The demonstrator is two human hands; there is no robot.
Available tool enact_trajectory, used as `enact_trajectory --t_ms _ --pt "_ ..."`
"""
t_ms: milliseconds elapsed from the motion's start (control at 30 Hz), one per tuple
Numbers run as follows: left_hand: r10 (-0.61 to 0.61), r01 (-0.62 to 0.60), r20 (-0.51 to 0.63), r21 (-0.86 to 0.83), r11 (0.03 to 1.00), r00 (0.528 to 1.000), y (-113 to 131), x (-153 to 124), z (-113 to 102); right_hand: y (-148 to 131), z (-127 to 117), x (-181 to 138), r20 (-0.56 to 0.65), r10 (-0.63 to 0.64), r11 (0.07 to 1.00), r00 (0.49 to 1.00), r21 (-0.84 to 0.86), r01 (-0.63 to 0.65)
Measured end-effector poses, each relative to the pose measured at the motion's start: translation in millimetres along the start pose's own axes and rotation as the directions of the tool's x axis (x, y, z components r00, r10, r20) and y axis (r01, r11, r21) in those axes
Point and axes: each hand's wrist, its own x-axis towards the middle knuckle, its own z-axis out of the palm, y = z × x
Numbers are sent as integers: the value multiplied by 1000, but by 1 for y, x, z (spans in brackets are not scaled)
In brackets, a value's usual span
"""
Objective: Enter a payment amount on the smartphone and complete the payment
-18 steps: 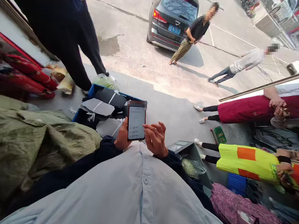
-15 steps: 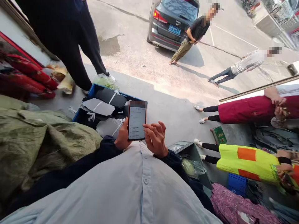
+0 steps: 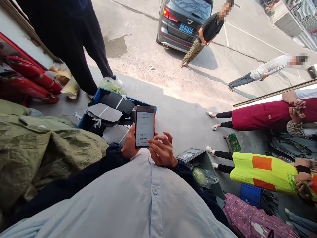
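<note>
- The phone [image 3: 145,129] stands upright in your left hand [image 3: 129,144], held around its lower part with the lit screen facing you. The screen shows a pale page of text, too small to read.
- Your right hand [image 3: 162,151] holds nothing and is just beside the phone. Its fingers [image 3: 160,141] are loosely curled, and you can't tell if they touch the phone's edge.
- Just beyond the phone, a blue crate [image 3: 97,94] holds a grey sheet [image 3: 105,111] and a black pad [image 3: 116,101].
- To your near left lies a green sack [image 3: 49,145].
- To your near right, a grey crate [image 3: 204,165] holds bagged greens [image 3: 200,176].
- Farther right stand people in a red apron [image 3: 260,116] and a yellow vest [image 3: 262,173].
</note>
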Motion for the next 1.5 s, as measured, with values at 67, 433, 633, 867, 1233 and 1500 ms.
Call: enact_trajectory --t_ms 67,433,633,867,1233,1500 --pt "-15 14 23 10 1000 1000 0 0 -1 0 1 0 3 5 1000 1000 -9 -5" --pt "9 -10 18 27 1000 1000 0 3 -2 0 0 0 10 8 1000 1000 -21 -7" --pt "-7 0 110 64 998 994 -3 4 -8 1 -6 0 -30 33 999 999 -17 -33" --pt "28 -57 199 145 988 980 -4 7 -12 2 -7 -5 -49 67 997 997 -28 -68" --pt "-5 -6 106 104 995 994 -1 0 -7 -1 -7 -4 -51 65 997 997 -35 -67" --pt "36 -36 -1 30 999 999 1 0 0 -4 -3 -1 16 45 997 999 -58 -44"
